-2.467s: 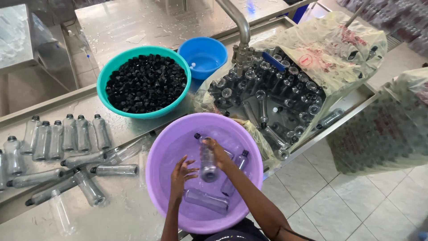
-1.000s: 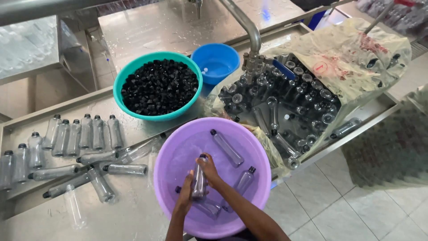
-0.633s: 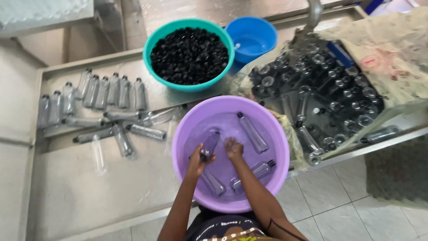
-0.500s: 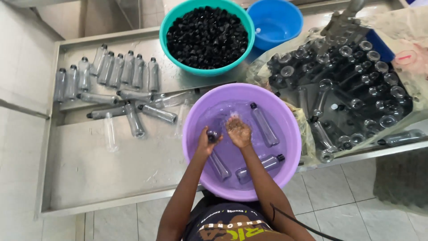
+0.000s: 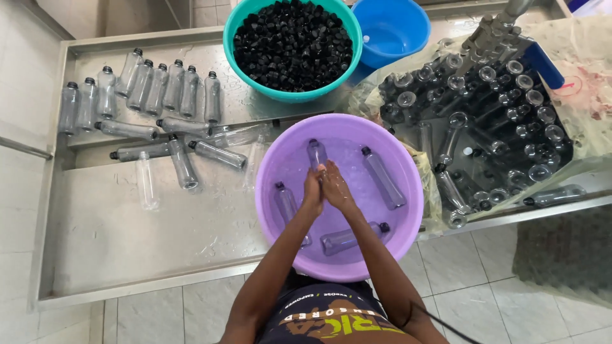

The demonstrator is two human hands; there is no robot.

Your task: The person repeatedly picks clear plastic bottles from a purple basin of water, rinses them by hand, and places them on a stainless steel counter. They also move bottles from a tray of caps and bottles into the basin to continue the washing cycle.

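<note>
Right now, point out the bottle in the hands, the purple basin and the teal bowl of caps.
bottle [image 5: 315,153]: head view, on its upper body above the hands.
purple basin [image 5: 357,122]: head view, on its far rim.
teal bowl [image 5: 290,97]: head view, on its near rim.

My head camera, the only view, looks almost straight down from above my own torso. My hands [image 5: 324,185] meet near the frame's middle over the purple basin [image 5: 274,210], fairly close below. The steel table [image 5: 127,236] fills the left, floor tiles the bottom edge.
</note>
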